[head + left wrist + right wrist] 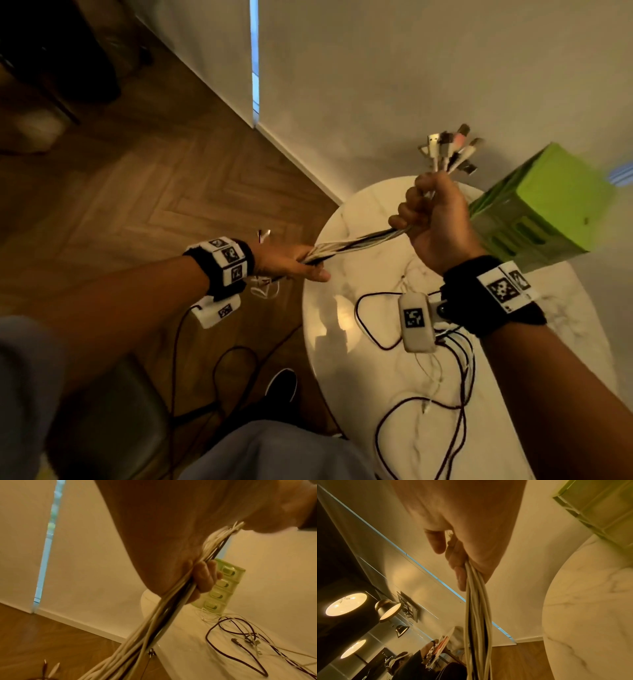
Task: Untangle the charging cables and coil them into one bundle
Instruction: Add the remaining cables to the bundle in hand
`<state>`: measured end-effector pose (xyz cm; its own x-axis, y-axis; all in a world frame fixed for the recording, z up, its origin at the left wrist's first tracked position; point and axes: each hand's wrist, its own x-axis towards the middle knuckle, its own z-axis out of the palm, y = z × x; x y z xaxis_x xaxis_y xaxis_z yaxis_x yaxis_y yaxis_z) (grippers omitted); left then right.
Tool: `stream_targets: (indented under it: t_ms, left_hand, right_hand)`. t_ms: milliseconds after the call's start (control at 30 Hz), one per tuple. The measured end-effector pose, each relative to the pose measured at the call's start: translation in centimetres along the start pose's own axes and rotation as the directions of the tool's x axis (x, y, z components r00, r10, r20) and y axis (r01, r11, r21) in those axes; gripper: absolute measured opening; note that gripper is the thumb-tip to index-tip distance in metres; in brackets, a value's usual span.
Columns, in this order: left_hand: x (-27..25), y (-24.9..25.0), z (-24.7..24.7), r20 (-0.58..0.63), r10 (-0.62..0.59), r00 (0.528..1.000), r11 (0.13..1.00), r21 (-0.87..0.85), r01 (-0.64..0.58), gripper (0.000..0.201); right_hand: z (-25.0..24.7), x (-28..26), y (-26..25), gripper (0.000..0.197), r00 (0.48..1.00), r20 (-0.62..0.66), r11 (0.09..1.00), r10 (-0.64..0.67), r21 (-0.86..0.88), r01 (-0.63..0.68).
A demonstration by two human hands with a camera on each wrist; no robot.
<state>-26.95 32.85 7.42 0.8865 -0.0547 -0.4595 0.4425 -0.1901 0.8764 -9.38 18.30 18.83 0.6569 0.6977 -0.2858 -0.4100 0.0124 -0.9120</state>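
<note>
Head view shows the cables (356, 244) gathered and pulled straight between both hands above the counter (329, 308): right hand (435, 219) fisted round them just below the plugs (448, 147), left hand (294, 262) gripping further along. Mostly white strands, some dark. Untangling looks nearly done; coiling remains, and loose cables (445, 394) lie on the counter.

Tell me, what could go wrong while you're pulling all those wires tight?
The loose cables on the table trail from the stretched bunch, so pulling could drag and retangle them. The plugs fan out above the right hand and might slip uneven. The left hand holds the bunch off the table's edge, so dropped ends may fall to the floor.
</note>
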Motion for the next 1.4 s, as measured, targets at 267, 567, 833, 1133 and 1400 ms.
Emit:
stream_targets:
  t_ms: [267,567,833,1133,1400]
  left_hand:
    - [2.2,6.1,2.8,-0.167,0.246,0.955,0.950,-0.152,-0.271,0.086]
    - [7.7,12.4,7.8,0.011,0.381,0.924,0.911,-0.173,-0.374,0.025]
    - [8.9,15.9,8.8,0.127,0.231,0.965,0.971,0.036,-0.237,0.053]
    - [11.4,13.2,10.6,0.026,0.087,0.996,0.956,-0.283,-0.077,0.020]
    - [15.1,13.2,13.6,-0.012,0.092,0.996,0.989,-0.119,-0.092,0.034]
  right_hand:
    - [-2.3,-3.4,0.9,0.039,0.958,0.275,0.991,0.077,-0.128,-0.043]
    - [-7.1,-8.5,4.1,0.039,0.965,0.231,0.988,0.125,-0.122,-0.099]
    - [-7.5,-7.7,12.4,0.034,0.986,0.121,0.951,0.114,-0.302,-0.073]
    - [-11.6,-7.8,14.3,0.045,0.965,0.262,0.521,0.013,-0.826,0.217]
    - [-22.5,-13.1,16.7,0.023,0.944,-0.329,0.453,0.005,-0.841,-0.295]
